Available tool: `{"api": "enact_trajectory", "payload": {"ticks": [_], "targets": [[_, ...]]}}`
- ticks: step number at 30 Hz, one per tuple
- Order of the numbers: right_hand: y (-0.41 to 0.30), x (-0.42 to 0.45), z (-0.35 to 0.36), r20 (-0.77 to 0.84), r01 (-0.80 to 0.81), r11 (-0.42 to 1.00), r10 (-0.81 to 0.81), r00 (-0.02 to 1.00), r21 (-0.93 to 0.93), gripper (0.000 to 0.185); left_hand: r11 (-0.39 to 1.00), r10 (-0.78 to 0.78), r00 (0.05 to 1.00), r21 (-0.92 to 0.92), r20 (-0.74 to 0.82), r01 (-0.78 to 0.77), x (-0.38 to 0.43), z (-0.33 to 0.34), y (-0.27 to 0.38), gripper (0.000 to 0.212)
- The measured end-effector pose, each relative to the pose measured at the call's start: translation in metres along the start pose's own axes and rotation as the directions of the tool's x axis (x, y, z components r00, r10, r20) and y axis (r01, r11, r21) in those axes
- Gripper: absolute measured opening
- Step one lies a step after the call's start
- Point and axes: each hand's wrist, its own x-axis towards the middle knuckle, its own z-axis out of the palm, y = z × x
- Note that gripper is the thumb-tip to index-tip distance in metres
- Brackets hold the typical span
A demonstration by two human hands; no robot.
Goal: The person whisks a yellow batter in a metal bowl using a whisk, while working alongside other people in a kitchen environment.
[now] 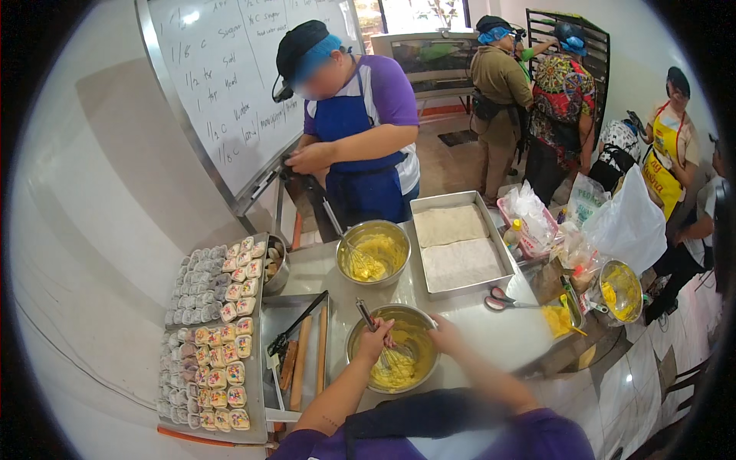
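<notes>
A stainless steel mixing bowl [428, 368] stands on the table before me, with a yellow, creamy mixture [394, 371] inside. My left hand [375, 340] is closed around the handle of a wire whisk [363, 313], whose wires dip into that mixture. My right hand [444, 334] grips the bowl's right rim. Just beyond, a second steel bowl [402, 261] holds similar yellow mixture and another whisk [333, 217], leaning on its rim. To the right of that bowl, a rectangular metal pan [422, 264] contains two pale flat sheets [451, 225].
Left are trays of small decorated cakes [236, 374] and a tray with wooden rolling pins [300, 362]. Scissors [506, 300] lie right of the bowls. Bags [624, 224] and another bowl [635, 293] crowd the right side. A person in a blue apron [362, 138] stands opposite; several people are behind.
</notes>
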Motion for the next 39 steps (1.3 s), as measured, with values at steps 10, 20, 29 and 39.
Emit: {"api": "enact_trajectory", "payload": {"ticks": [10, 20, 29, 39], "targets": [[-0.007, -0.003, -0.004, 0.008, -0.02, 0.999, 0.02, 1.0, -0.046, 0.046, 1.0, 0.025, 1.0, 0.013, -0.003, -0.025, -0.001, 0.001, 0.001, 0.032], [-0.012, -0.006, -0.007, 0.017, -0.014, 0.996, 0.015, 1.0, -0.083, 0.047, 1.0, 0.03, 0.999, 0.011, -0.025, -0.029, -0.001, 0.002, 0.003, 0.032], [-0.004, -0.002, -0.005, 0.044, -0.039, 0.999, 0.041, 0.998, -0.035, 0.049, 1.0, 0.029, 0.999, 0.008, -0.018, -0.029, -0.002, 0.004, 0.004, 0.033], [-0.011, -0.006, -0.007, 0.043, -0.033, 0.998, 0.035, 0.998, -0.047, 0.048, 0.999, 0.036, 0.999, 0.003, -0.001, -0.036, -0.004, 0.003, 0.005, 0.034]]}}
